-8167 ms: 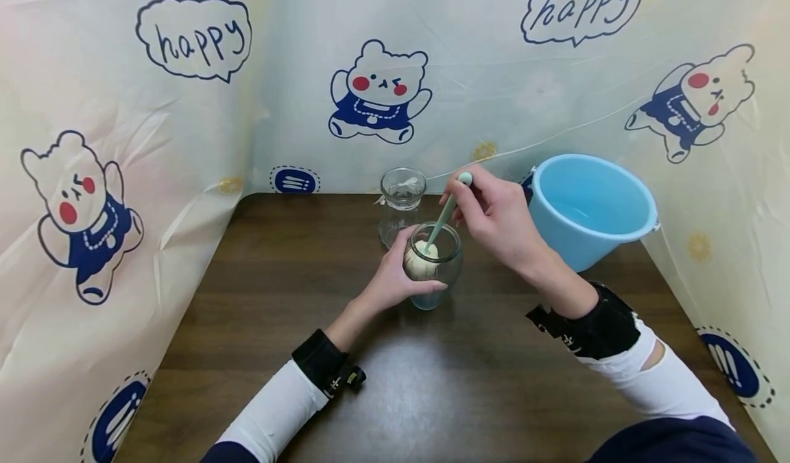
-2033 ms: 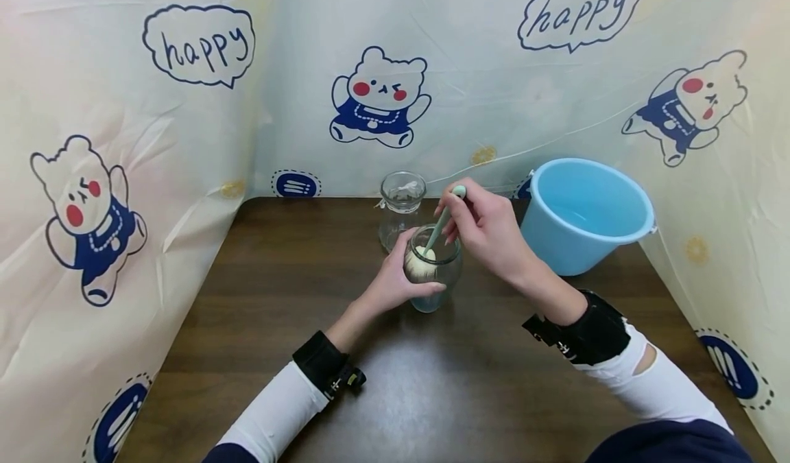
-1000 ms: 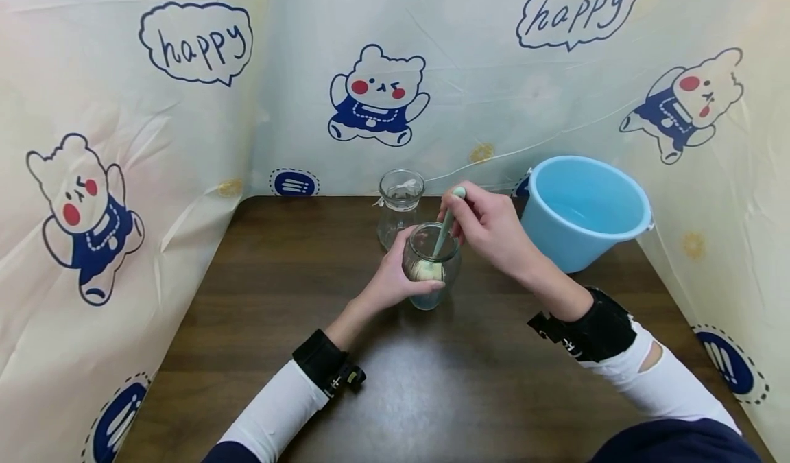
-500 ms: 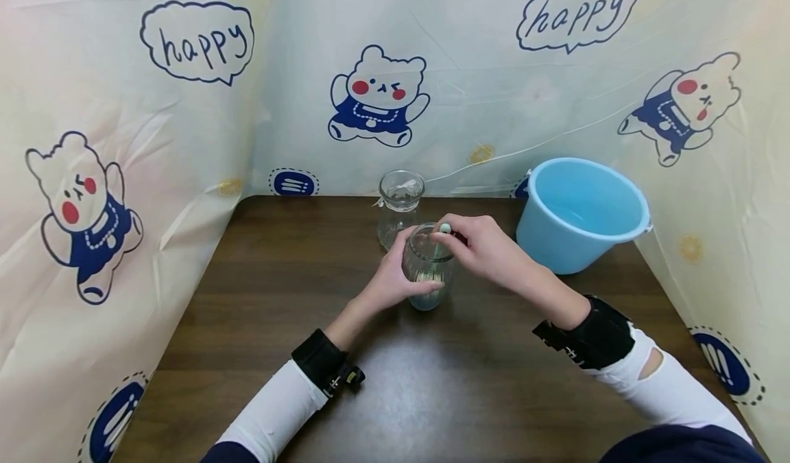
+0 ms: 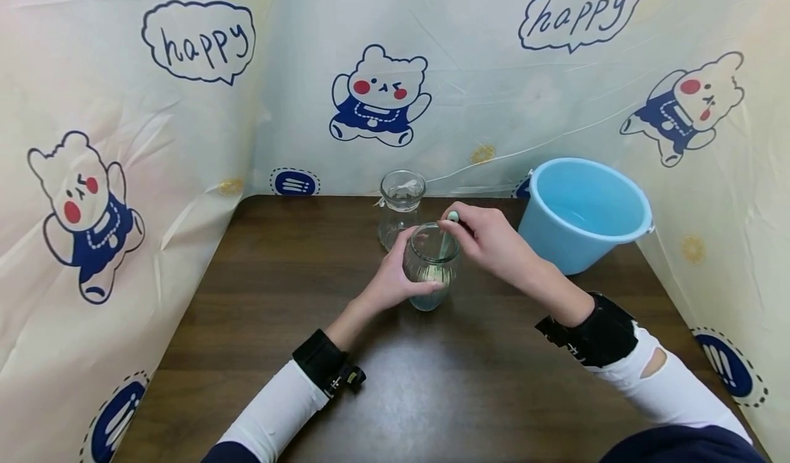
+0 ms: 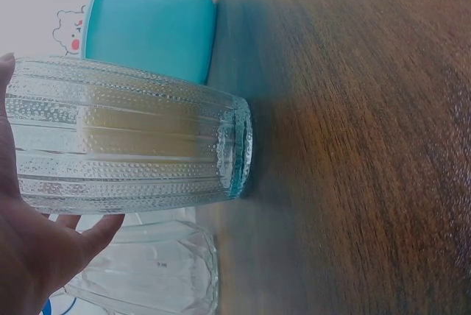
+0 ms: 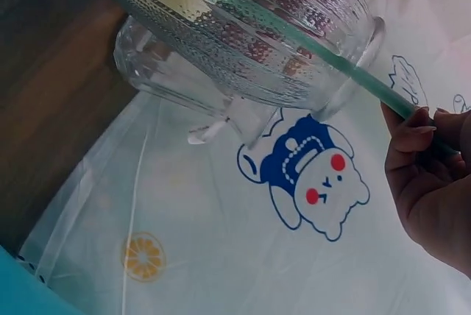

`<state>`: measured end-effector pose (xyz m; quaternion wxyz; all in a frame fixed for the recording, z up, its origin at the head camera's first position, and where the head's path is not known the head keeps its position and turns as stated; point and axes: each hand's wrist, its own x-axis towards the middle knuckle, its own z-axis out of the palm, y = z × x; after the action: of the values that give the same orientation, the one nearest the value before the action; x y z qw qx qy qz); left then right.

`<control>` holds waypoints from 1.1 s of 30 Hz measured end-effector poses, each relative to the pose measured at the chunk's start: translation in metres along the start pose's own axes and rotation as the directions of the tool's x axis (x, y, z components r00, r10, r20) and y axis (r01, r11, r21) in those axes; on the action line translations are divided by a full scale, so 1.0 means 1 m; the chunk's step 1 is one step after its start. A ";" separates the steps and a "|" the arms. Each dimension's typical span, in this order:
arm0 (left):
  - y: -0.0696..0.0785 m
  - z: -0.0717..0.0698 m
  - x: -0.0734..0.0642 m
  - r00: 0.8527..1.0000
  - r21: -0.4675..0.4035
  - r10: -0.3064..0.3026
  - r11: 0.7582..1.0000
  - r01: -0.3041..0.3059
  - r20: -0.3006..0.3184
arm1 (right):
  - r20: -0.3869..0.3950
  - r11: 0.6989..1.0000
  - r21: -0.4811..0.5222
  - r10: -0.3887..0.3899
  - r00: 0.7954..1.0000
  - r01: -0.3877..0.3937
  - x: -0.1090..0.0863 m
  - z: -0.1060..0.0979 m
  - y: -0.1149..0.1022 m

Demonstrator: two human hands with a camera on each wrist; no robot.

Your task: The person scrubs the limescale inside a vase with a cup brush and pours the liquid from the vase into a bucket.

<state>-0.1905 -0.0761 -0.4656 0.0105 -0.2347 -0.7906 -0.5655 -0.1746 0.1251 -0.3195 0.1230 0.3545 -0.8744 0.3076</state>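
Note:
My left hand point(image 5: 391, 278) grips a ribbed clear glass jar point(image 5: 435, 260) around its side, thumb at the front and fingers behind. In the left wrist view the jar's thick bluish base shows close to the wooden table. Above the jar's mouth, my right hand point(image 5: 494, 243) pinches the pale green handle of a bottle brush point(image 7: 383, 93) near its end. That handle runs down through the opening. The cream, sponge-like brush head point(image 6: 143, 127) shows blurred through the patterned glass, in the lower part of the jar.
A second clear glass jar point(image 5: 402, 195), with a white tie at its neck, stands right behind the held one. To the right at the back is a light blue bucket point(image 5: 558, 243). A printed cloth point(image 5: 296, 92) encloses the brown table point(image 5: 278, 264) behind and at the sides.
The brush head has gone from just below the jar's mouth to lower inside. My right hand has dropped toward the rim, then risen slightly. My left hand keeps its grip.

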 end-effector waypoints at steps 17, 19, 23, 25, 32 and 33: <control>-0.002 0.000 0.000 1.000 0.009 -0.010 1.000 0.010 -0.005 | -0.093 0.998 -0.042 -0.046 0.995 0.042 0.004 -0.001 -0.003; -0.001 0.000 0.000 1.000 0.009 -0.010 1.000 0.010 -0.002 | -0.087 0.998 -0.043 -0.042 0.995 0.039 0.003 0.001 -0.003; -0.002 0.001 0.000 1.000 -0.002 0.012 1.000 -0.012 -0.006 | -0.146 0.997 -0.069 -0.048 0.988 0.038 0.005 -0.005 -0.007; -0.001 0.001 0.000 1.000 -0.002 0.017 1.000 -0.017 -0.009 | -0.188 0.996 -0.084 -0.050 0.981 0.034 0.007 -0.008 -0.008; -0.002 0.000 0.000 1.000 0.006 0.007 1.000 -0.007 -0.010 | -0.165 0.996 -0.074 -0.066 0.984 0.054 0.004 0.006 -0.005; -0.002 0.001 0.001 1.000 0.003 0.004 1.000 -0.004 -0.006 | -0.145 0.996 -0.067 -0.067 0.987 0.058 0.003 0.009 -0.004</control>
<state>-0.1919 -0.0759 -0.4674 0.0143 -0.2347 -0.7909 -0.5649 -0.1739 0.1150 -0.3235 0.2079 0.3539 -0.8606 0.3014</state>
